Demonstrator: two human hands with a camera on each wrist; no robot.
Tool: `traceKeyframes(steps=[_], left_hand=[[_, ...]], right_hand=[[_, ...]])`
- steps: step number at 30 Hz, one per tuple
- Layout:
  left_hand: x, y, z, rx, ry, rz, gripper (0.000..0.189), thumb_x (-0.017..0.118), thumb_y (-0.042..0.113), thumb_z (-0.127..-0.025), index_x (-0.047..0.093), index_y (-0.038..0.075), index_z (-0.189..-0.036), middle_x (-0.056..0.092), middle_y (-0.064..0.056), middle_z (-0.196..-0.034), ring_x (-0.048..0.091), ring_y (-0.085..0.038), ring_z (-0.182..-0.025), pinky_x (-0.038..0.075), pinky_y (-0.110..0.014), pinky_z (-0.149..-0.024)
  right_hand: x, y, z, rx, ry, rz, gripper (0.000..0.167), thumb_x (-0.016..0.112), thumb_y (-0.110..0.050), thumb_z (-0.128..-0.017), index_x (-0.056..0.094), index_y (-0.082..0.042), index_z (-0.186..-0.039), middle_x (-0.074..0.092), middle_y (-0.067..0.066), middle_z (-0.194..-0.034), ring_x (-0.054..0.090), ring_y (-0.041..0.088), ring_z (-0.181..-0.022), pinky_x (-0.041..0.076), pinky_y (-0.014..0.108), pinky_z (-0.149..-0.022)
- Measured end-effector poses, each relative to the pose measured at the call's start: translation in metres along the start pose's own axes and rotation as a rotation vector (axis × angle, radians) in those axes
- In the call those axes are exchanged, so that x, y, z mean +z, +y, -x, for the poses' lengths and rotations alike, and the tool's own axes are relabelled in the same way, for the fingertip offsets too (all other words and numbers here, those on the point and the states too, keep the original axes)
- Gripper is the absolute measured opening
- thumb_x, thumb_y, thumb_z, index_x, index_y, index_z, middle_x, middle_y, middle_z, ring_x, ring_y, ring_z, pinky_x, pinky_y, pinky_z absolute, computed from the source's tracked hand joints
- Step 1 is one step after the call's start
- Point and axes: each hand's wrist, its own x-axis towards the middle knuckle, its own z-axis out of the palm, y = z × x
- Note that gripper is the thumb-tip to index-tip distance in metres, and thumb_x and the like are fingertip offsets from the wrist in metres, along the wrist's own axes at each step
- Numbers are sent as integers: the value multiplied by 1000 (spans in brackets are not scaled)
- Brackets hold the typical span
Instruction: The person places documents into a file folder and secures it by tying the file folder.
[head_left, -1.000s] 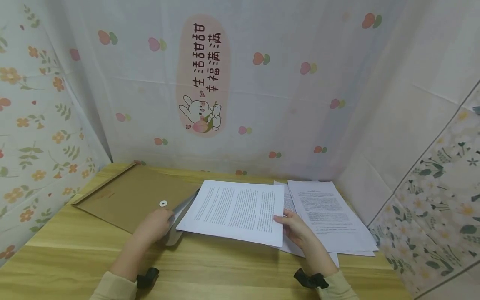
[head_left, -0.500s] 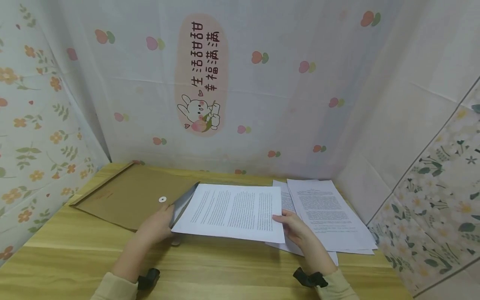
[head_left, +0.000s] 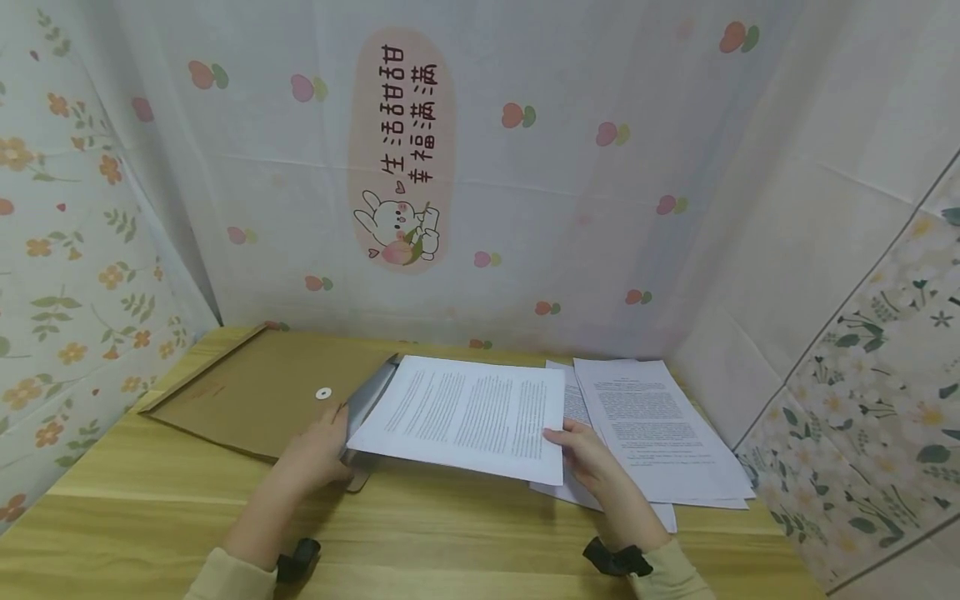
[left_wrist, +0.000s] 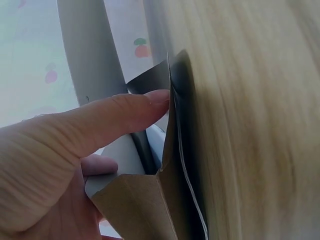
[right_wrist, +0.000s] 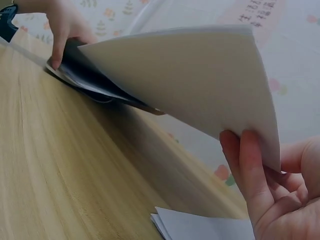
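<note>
A brown kraft document envelope point(head_left: 262, 387) with a white button lies on the left of the table, its mouth gaping to the right. My left hand point(head_left: 315, 450) grips it at the mouth. In the left wrist view the thumb point(left_wrist: 130, 117) reaches inside the opening against one wall, and some fingers are hidden behind the envelope's brown edge point(left_wrist: 132, 200). My right hand point(head_left: 588, 454) pinches a stack of printed sheets point(head_left: 465, 421) by its right edge, thumb on top and fingers beneath. The stack is raised and tilted, its left end at the envelope's mouth; whether it is inside cannot be told.
More printed sheets point(head_left: 652, 425) lie overlapping on the table's right side, partly under my right hand and the held stack. A wood-grain table point(head_left: 450, 542) spans the front. Patterned cloth point(head_left: 570, 208) hangs behind and at both sides.
The envelope's upper side has risen a little at the mouth, which gapes wider. The held stack dipped and shifted slightly left, then rose again. Both hands keep their hold.
</note>
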Motion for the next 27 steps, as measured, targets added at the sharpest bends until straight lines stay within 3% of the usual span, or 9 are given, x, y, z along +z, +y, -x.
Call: traceKeyframes(steps=[9,14,27], left_hand=[[1,2,-2,-29,-2,-11,101,88,11,-60,29,-22,-136,29,-39,-139,38,-56,-121,38,-72,-83],[2,4,-4,-57,0,-24,101,87,11,-61,28,-21,-136,30,-39,-139,37,-55,-122,36,-74,-83],[6,5,-6,-52,-4,-36,101,87,11,-60,29,-20,-137,31,-39,-139,37,-54,-123,35,-74,-84]], right_hand=[[14,2,4,-21,-32,7,51,63,-4,-88,45,7,-134,65,14,-116,65,23,-100,52,31,-84],[14,2,7,-30,-88,15,52,64,-2,-86,45,9,-133,64,15,-117,65,26,-101,52,33,-85],[21,5,2,-23,-134,39,52,64,-5,-88,44,12,-132,64,17,-117,64,27,-102,52,35,-86]])
